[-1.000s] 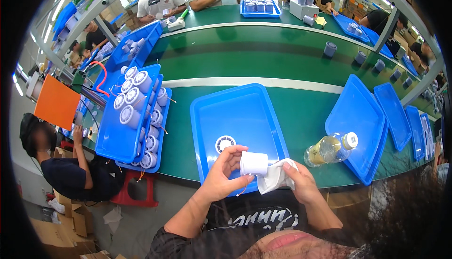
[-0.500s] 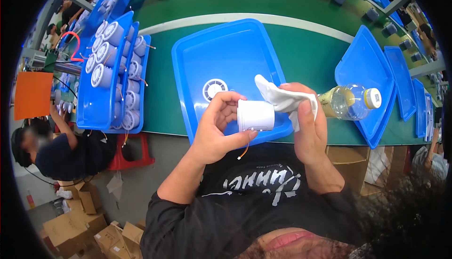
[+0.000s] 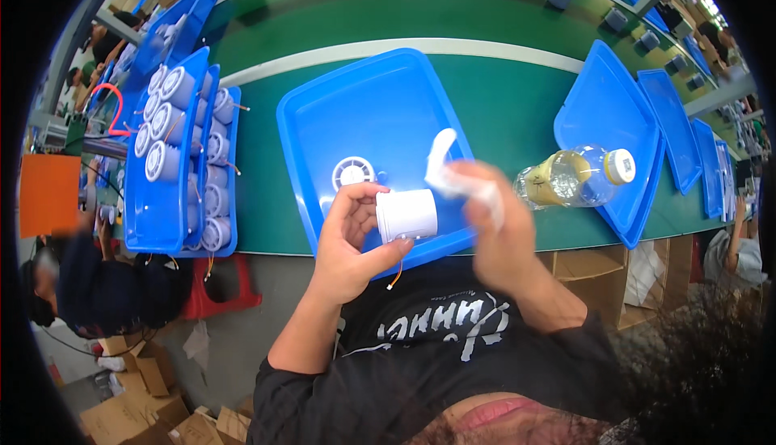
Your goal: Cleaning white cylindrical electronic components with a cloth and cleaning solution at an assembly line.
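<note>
My left hand (image 3: 346, 247) is closed around a white cylindrical housing (image 3: 409, 213), holding it on its side above the tray's near edge. A thin wire with a small connector (image 3: 394, 280) hangs from the housing. To its right, my right hand (image 3: 508, 239), smeared by motion, grips a white cloth (image 3: 443, 166) whose free end sticks up; cloth and housing are apart. Beneath both hands lies a blue tray (image 3: 364, 93). In it, beyond my left hand, sits a round white part with a spoked, grille-like face (image 3: 353, 172).
Stacked blue trays (image 3: 153, 223) of similar white cylinders with wires stand on the left. A clear plastic bottle (image 3: 578, 177) lies on its side at right, by other blue trays (image 3: 602, 113). Beyond runs a green conveyor (image 3: 420, 8). A person (image 3: 113, 283) works at far left.
My right hand and its cloth have drawn back from the housing, leaving a gap. My left hand still holds the housing. The whole view has shifted slightly.
</note>
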Demonstrator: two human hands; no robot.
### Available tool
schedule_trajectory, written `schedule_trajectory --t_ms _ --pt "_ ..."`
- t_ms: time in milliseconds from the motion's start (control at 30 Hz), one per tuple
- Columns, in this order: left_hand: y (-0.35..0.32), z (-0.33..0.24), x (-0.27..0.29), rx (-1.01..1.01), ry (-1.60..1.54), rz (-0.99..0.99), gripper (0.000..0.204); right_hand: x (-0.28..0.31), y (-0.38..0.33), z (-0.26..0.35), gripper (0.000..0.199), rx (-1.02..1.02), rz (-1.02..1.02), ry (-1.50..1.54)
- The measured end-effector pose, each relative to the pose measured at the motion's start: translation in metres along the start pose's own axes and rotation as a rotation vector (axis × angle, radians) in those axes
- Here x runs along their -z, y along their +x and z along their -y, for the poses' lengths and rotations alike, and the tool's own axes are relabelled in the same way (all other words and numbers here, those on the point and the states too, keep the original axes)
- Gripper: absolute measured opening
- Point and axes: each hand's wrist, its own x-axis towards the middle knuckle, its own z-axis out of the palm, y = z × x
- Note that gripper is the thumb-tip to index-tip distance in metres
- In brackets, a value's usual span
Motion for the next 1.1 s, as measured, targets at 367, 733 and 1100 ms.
schedule_trajectory --t_ms 367,733,1100 --pt "0.0 -0.009 -0.007 0.127 -0.111 -0.003 0.055 -0.01 -0.013 0.033 0.055 0.437 0.205 -0.577" --pt "0.003 -0.04 -0.009 -0.461 0.87 0.24 0.055 0.008 0.006 0.015 0.05 0.071 0.54 -0.084" --pt "0.009 -0.031 0.005 -0.541 0.426 0.379 0.07 0.013 -0.016 0.005 0.074 -1.161 0.474 1.353"
